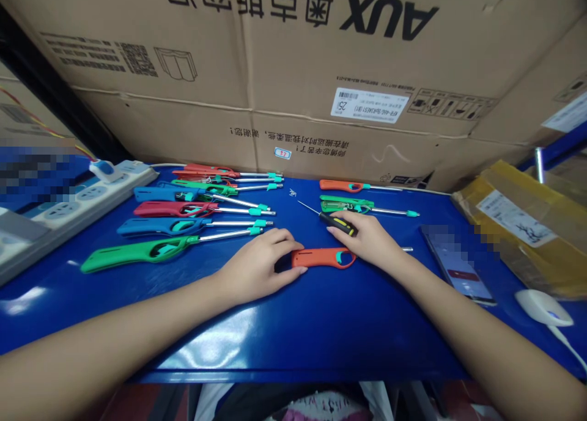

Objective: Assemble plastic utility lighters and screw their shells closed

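Observation:
An orange long-nosed lighter (316,258) lies flat on the blue table in front of me. My left hand (261,263) grips the end of its handle between thumb and fingers. In my right hand (364,231) is a black and yellow screwdriver (337,223), its thin shaft pointing up and to the left. That hand rests over the lighter's metal tube and hides part of it. Just beyond the screwdriver's tip lies a small pile of screws (292,193). Behind my right hand are a green lighter (346,204) with its inside showing and another orange lighter (342,185).
Several red, green and blue lighters (156,226) lie in a row at the left. A power strip (73,210) runs along the left edge. At the right are a phone (458,268), a taped parcel (518,225) and a white device (544,307). A large cardboard box (293,60) stands behind.

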Action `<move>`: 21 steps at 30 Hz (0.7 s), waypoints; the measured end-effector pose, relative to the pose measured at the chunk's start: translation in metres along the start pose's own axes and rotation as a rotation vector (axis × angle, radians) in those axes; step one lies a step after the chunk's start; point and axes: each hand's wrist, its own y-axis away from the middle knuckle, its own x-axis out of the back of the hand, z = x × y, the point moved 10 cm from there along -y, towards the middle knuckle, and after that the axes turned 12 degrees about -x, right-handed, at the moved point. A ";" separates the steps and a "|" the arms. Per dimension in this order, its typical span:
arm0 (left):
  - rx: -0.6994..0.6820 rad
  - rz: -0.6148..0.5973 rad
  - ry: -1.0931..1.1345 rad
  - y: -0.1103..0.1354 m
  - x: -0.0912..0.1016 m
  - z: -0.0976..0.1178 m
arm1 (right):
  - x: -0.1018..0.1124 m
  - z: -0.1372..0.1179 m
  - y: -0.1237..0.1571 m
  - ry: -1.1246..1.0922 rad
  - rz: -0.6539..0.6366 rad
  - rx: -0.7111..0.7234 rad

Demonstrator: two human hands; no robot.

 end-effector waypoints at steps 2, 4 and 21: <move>-0.007 0.002 -0.005 -0.001 -0.001 0.001 | -0.002 0.000 -0.003 -0.004 0.011 -0.016; -0.011 0.004 -0.008 -0.001 -0.001 0.001 | -0.003 0.000 -0.006 -0.005 0.026 -0.026; -0.008 0.025 0.051 0.000 0.000 -0.001 | 0.031 0.010 0.002 -0.379 0.299 -0.091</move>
